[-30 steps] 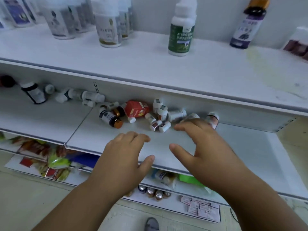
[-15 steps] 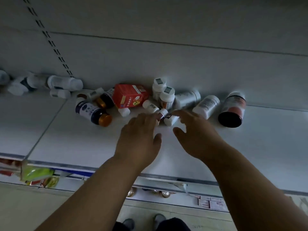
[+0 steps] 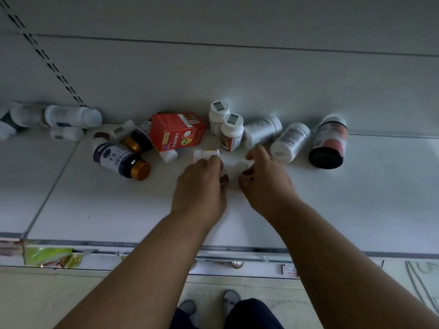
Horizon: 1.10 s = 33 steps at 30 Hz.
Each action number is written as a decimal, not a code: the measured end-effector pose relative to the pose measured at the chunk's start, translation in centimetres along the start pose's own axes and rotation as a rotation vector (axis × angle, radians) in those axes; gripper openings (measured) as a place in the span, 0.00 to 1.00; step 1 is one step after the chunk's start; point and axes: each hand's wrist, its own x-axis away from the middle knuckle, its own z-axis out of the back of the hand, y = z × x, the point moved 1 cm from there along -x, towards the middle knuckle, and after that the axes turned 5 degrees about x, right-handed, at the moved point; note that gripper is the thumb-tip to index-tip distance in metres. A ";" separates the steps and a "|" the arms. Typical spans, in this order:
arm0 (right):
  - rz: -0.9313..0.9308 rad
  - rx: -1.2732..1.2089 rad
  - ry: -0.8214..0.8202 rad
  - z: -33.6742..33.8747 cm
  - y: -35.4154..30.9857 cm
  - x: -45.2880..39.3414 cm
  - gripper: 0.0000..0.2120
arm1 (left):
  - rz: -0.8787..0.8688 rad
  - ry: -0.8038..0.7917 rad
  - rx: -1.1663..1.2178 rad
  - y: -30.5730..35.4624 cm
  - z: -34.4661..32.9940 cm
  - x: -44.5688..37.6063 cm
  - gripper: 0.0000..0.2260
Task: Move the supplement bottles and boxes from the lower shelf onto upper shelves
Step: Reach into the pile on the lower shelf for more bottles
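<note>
On the white lower shelf (image 3: 95,205) lies a scatter of supplements: a red box (image 3: 177,132), a purple-labelled bottle with a gold cap (image 3: 118,160), two upright white bottles (image 3: 232,131), two white bottles on their sides (image 3: 289,142) and a dark jar (image 3: 329,146). My left hand (image 3: 202,186) and my right hand (image 3: 263,184) meet at mid shelf. Each curls fingers and thumb around one of the small white bottles (image 3: 235,166) between them. Another small white bottle (image 3: 205,153) lies just beyond my left fingertips.
More white bottles (image 3: 71,115) lie at the far left against the back wall. A second gold-capped dark bottle (image 3: 140,141) sits behind the red box. Green packets (image 3: 45,255) show on a lower level at the left. My feet (image 3: 187,307) stand on the floor below.
The view dropped from the upper shelf into the lower shelf. Both hands went forward to the small white bottles at mid shelf and closed on them.
</note>
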 end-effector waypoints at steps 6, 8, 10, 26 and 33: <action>-0.416 -1.524 -0.404 3.0 0.2 6.3 0.10 | 0.474 -0.196 0.991 0.7 5.2 4.7 0.21; -0.366 -1.788 -0.525 4.7 -0.4 9.0 0.10 | 0.548 -0.309 1.419 2.1 7.2 6.4 0.20; -0.316 -1.861 -0.557 5.5 -1.3 11.2 0.14 | 0.594 -0.429 1.630 3.2 8.5 7.8 0.14; -0.219 -1.694 -0.438 15.7 0.4 22.3 0.18 | 0.521 -0.306 1.747 16.5 10.7 15.7 0.14; -0.008 -1.556 -0.216 29.0 4.9 27.8 0.12 | 0.179 -0.270 1.778 31.1 12.3 17.9 0.12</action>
